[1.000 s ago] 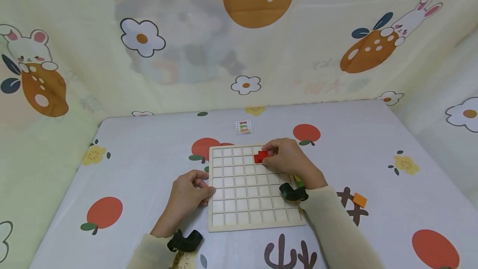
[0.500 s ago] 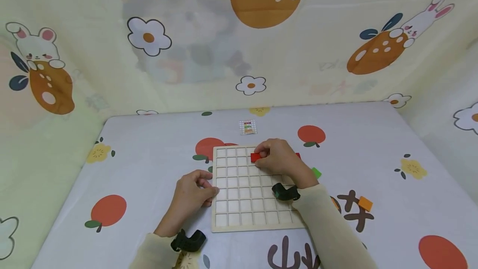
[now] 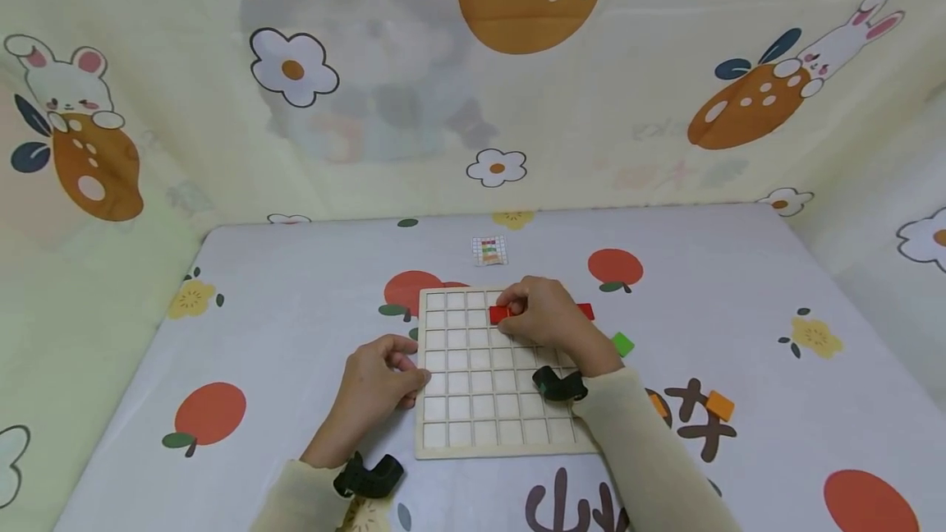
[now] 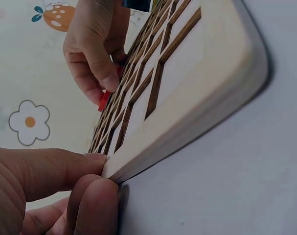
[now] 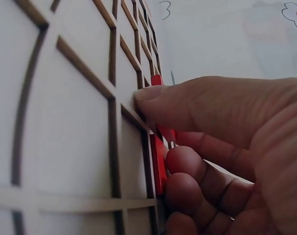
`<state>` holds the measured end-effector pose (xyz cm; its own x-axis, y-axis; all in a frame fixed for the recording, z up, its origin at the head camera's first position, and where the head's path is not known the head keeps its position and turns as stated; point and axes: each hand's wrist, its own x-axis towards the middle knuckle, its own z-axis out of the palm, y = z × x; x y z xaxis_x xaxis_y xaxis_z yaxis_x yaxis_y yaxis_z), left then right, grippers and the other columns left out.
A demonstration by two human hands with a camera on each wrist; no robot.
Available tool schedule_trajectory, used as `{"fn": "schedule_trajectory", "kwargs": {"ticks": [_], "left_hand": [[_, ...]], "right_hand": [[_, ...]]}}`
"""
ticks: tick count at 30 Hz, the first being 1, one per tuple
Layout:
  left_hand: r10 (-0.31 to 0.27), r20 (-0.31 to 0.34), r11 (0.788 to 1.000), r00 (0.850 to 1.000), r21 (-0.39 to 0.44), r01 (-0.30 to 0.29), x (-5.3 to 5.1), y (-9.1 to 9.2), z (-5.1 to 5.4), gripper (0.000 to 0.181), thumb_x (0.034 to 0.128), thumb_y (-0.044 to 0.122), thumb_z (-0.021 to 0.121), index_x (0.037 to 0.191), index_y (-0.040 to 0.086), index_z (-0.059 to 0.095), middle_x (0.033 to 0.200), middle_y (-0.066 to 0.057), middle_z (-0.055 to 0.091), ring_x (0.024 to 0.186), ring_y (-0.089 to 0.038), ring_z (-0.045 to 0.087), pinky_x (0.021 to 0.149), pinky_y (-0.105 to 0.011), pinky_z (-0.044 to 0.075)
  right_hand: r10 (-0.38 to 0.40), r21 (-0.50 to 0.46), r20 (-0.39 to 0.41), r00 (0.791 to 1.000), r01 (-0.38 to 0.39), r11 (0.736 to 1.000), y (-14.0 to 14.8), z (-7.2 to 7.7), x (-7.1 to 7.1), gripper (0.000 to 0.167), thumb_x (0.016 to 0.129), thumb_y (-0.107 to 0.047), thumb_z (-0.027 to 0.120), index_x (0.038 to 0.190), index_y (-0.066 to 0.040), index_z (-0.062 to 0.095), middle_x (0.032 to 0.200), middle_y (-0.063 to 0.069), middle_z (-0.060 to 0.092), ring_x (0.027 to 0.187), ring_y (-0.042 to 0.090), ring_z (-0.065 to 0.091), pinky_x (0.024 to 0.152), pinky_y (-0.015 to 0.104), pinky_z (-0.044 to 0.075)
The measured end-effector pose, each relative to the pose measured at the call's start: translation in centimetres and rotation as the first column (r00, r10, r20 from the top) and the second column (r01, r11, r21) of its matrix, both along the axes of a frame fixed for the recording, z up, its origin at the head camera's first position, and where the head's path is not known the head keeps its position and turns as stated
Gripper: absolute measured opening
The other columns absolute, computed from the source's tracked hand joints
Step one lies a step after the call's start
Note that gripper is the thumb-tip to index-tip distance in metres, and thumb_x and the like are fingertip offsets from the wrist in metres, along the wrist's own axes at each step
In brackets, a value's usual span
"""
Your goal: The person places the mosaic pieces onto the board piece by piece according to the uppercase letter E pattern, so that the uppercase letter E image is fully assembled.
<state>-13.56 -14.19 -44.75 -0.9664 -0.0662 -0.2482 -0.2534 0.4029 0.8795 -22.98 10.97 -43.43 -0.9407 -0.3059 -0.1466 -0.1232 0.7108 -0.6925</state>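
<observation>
A pale wooden grid board (image 3: 473, 454) lies flat on the table. At its left edge, my left hand (image 3: 380, 380) pinches the rim; the left wrist view shows thumb and finger on the board's edge (image 4: 187, 137). Over the far rows, my right hand (image 3: 550, 314) pinches a small red tile (image 5: 167, 133) between thumb and fingers, right at the grid. Another red tile (image 3: 498, 315) sits just left of the fingertips. To the right of the hand a further red tile (image 3: 585, 311) shows. Part of the board is covered by the right hand and forearm.
A small card with a coloured grid pattern (image 3: 489, 250) lies behind the board. To the right are a green tile (image 3: 622, 344) and an orange tile (image 3: 720, 406), with another orange tile (image 3: 657, 405) partly behind the sleeve. A patterned curtain (image 3: 384, 130) hangs behind the table.
My right hand has shifted left and settled lower with a red tile, which earlier overlapped another one. The red and green tiles right of it have come into view. The left hand keeps its place.
</observation>
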Motion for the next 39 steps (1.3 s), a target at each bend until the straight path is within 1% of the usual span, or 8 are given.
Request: {"fn": "schedule_trajectory", "kwargs": {"ticks": [7,11,17,28,35,39], "left_hand": [[-0.002,-0.016,1.000,1.000,0.008,0.002,0.29,-0.23,0.14,0.034,0.0827,0.000,0.082,0.113,-0.001,0.068,0.080,-0.007,0.063,0.051,-0.014,0.060,0.050,-0.026,0.055],[0.002,-0.020,1.000,1.000,0.003,-0.001,0.25,-0.26,0.15,0.033,0.0826,0.000,0.082,0.113,0.000,0.068,0.079,-0.007,0.063,0.051,-0.013,0.060,0.050,-0.025,0.055],[0.005,-0.027,1.000,1.000,-0.004,-0.005,0.21,-0.25,0.18,0.034,0.0826,-0.001,0.082,0.113,0.000,0.068,0.079,-0.007,0.063,0.052,-0.013,0.060,0.050,-0.025,0.055],[0.008,-0.021,1.000,1.000,-0.009,-0.008,0.10,-0.14,-0.12,0.033,0.0829,0.000,0.083,0.113,0.001,0.068,0.078,-0.006,0.063,0.051,-0.014,0.060,0.050,-0.025,0.055],[-0.001,-0.019,1.000,1.000,0.028,0.002,0.06,-0.05,-0.21,0.032,0.0839,0.000,0.081,0.113,0.001,0.069,0.078,-0.007,0.063,0.052,-0.014,0.060,0.050,-0.025,0.055],[-0.005,-0.020,1.000,1.000,0.027,0.005,0.06,-0.06,-0.14,0.032,0.0836,0.000,0.081,0.113,0.001,0.069,0.078,-0.007,0.063,0.052,-0.014,0.059,0.051,-0.025,0.054]], "right_hand": [[0.008,0.003,-0.021,1.000,-0.008,1.000,-0.22,0.00,0.43,0.021,0.086,-0.011,0.083,0.106,-0.008,0.077,0.086,0.003,0.058,0.090,0.021,0.055,0.074,0.031,0.047],[0.000,0.005,-0.026,1.000,0.000,1.000,-0.27,0.09,0.55,0.021,0.086,-0.011,0.083,0.106,-0.009,0.078,0.087,0.003,0.058,0.090,0.021,0.055,0.074,0.031,0.047],[0.020,0.009,-0.046,0.999,-0.019,1.000,-0.23,0.19,0.47,0.021,0.087,-0.010,0.082,0.107,-0.009,0.078,0.087,0.003,0.058,0.089,0.021,0.055,0.073,0.031,0.047],[0.035,0.013,-0.050,0.998,-0.034,0.999,-0.01,-0.04,0.37,0.022,0.087,-0.010,0.082,0.108,-0.009,0.079,0.087,0.003,0.057,0.087,0.020,0.054,0.071,0.031,0.046],[0.036,0.023,-0.059,0.998,-0.035,0.999,0.32,-0.20,0.33,0.024,0.087,-0.010,0.082,0.111,-0.009,0.080,0.086,0.003,0.058,0.086,0.020,0.055,0.069,0.030,0.048],[0.041,0.017,-0.052,0.998,-0.040,0.999,0.40,-0.27,0.28,0.026,0.087,-0.010,0.082,0.112,-0.009,0.080,0.087,0.003,0.058,0.087,0.021,0.055,0.070,0.029,0.048]]}}
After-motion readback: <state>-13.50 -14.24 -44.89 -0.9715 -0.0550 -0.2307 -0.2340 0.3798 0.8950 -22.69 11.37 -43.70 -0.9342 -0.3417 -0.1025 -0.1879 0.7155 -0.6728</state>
